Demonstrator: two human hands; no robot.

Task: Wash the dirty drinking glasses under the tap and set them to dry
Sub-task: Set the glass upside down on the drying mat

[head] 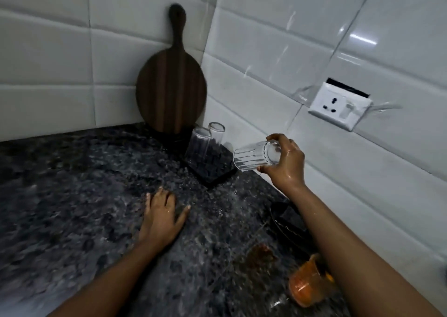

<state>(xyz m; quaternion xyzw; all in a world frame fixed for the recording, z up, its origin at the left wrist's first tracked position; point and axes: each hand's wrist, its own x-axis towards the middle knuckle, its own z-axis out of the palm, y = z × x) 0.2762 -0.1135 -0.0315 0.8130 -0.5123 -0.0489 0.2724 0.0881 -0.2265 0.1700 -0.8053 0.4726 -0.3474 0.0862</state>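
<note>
My right hand [286, 163], wet, grips the base of a clear ribbed glass [251, 158] tilted on its side, mouth to the left, just above the right edge of a dark mat [217, 176]. Two clear glasses [205, 145] stand upside down on that mat, near the corner. On the speckled dark counter [84, 195], my left hand [162, 216] lies flat with its fingers spread, empty.
A round dark wooden board [171, 91] leans in the tiled corner behind the mat. A white wall socket [339, 105] sits on the right wall. Under my right forearm are a dark dish [287, 222] and an orange cup [307, 284] on its side.
</note>
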